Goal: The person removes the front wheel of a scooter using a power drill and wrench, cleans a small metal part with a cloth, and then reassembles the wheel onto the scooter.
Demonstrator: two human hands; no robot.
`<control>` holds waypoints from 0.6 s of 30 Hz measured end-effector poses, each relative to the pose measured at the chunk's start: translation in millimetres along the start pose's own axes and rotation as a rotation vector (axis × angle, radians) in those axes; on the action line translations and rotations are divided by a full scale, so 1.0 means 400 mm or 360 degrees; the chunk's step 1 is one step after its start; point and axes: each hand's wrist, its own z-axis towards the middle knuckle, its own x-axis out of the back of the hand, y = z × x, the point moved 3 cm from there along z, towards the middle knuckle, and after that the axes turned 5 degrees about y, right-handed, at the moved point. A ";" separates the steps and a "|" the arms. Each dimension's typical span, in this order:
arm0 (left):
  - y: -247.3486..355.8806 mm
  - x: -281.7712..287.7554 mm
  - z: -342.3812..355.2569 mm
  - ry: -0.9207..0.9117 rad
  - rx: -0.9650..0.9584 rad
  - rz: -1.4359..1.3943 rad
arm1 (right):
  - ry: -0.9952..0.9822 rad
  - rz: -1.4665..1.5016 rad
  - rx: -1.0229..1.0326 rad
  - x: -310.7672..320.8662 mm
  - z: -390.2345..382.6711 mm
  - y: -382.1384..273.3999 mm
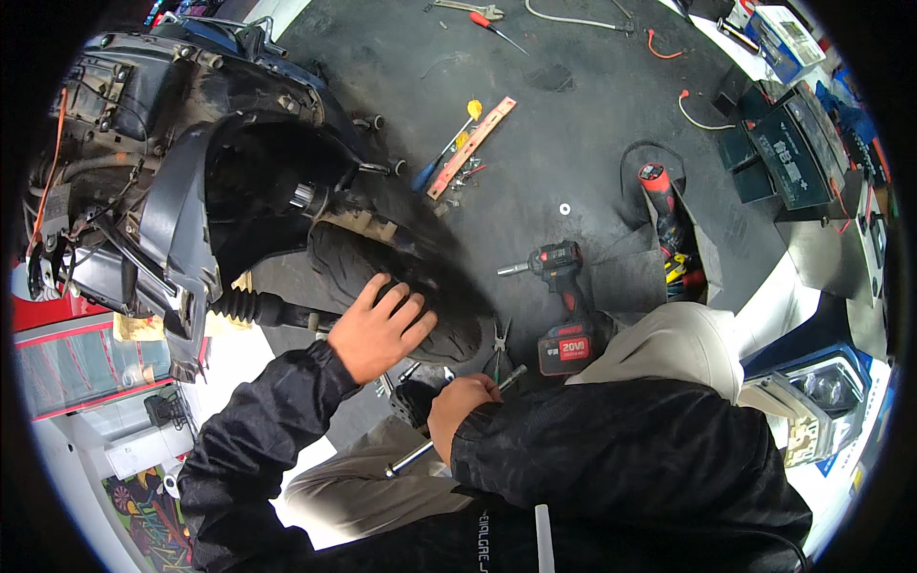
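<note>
I see my left hand [379,328] spread flat on the black rubber scooter tyre [382,277] under the dark mudguard; my right hand [458,403] closes around what looks like a chrome ratchet wrench [413,459], near the red-and-black cordless drill [562,306] on the floor

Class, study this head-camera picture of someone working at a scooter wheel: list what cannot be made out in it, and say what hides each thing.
- Head of the metal tool in the right hand: hidden by that hand, head view.
- Tyre under the left hand: its far side is covered by the black mudguard.
- Small parts beside the orange strip: too small to identify.
- Scooter body: cut off by the dark fisheye rim.
</note>
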 end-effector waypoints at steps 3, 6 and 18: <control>0.039 0.026 -0.042 0.0040 0.0017 -0.0124 | -0.0014 -0.0012 0.0020 0.008 -0.014 -0.004; 0.094 0.014 -0.070 0.0091 -0.0041 -0.0198 | -0.0032 -0.0042 0.0078 0.023 -0.024 0.000; 0.181 -0.032 -0.232 0.0148 0.0450 -0.0217 | 0.0639 -0.0025 -0.0052 0.073 -0.007 0.232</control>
